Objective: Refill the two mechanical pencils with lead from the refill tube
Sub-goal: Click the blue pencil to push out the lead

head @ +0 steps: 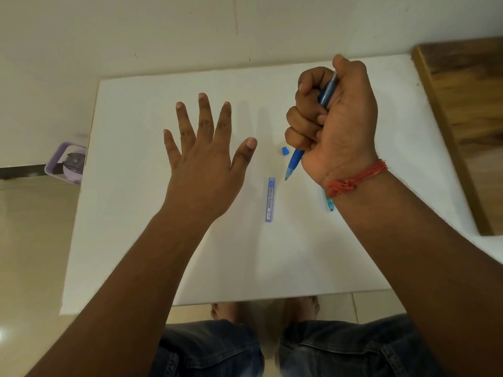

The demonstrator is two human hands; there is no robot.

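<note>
Head view: right hand point(337, 123) fisted around blue plastic mechanical pencil point(295, 161), tip toward lower frame. Flat blue lead refill tube point(270, 199) lying just left of tip, long axis near vertical. Left hand point(206, 156) spread, empty, nearer tube. Teal second pencil point(330, 200) under right wrist. Small blue cap point(285, 151) loose on white tabletop point(136, 213); tiled floor below.

Worktop point(130, 240) surface open across the left half and the near edge. Left hand point(202, 164) spread flat above the centre-left, occupying that zone. Refill tube point(270, 199) and small blue cap point(285, 151) lie in the lane between the hands. Right hand point(336, 123) fisted round the blue pencil point(295, 161), with the teal pencil point(330, 201) partly hidden beneath its wrist
</note>
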